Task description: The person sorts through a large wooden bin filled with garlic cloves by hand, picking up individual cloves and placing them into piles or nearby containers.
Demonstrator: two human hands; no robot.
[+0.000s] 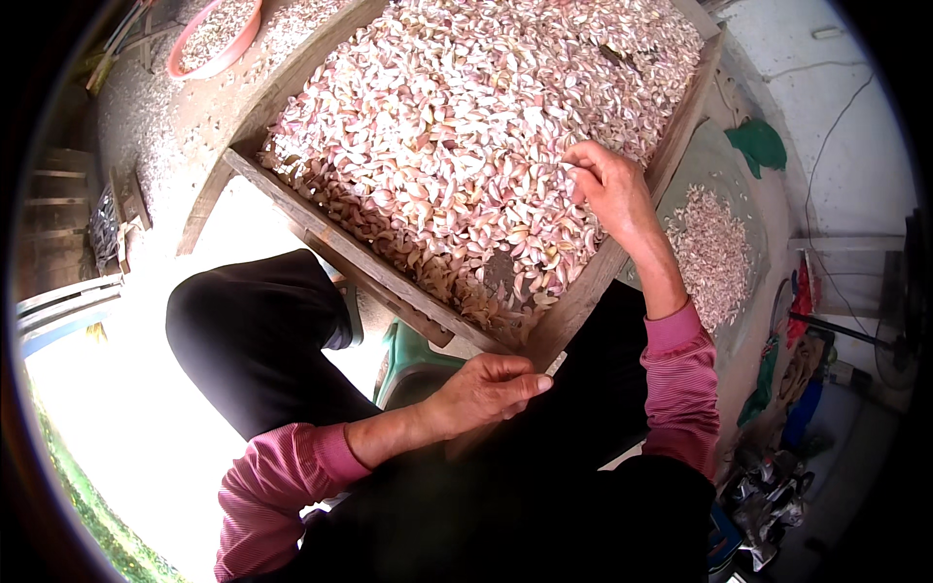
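Observation:
A shallow wooden tray (680, 115) in front of me holds a thick layer of loose garlic cloves (437, 126), white with pink-purple skins. Over the cloves near the tray's right side, my right hand (614, 189) is closed in a pinch. A pale bit, apparently a garlic clove, shows between its thumb and forefinger. My left hand (489, 394) is curled closed beside the tray's near corner, thumb on top. A small pale piece shows just past the thumb; what the fingers hold is hidden. Dry skins and some bare board show in the near corner.
A pink basin (216, 39) with cloves stands at the far left, with more cloves scattered near it. Another pile of cloves (709, 255) lies on the right. A green plastic stool (413, 355) is below the tray. A dark fan-like object (896, 342) stands at far right.

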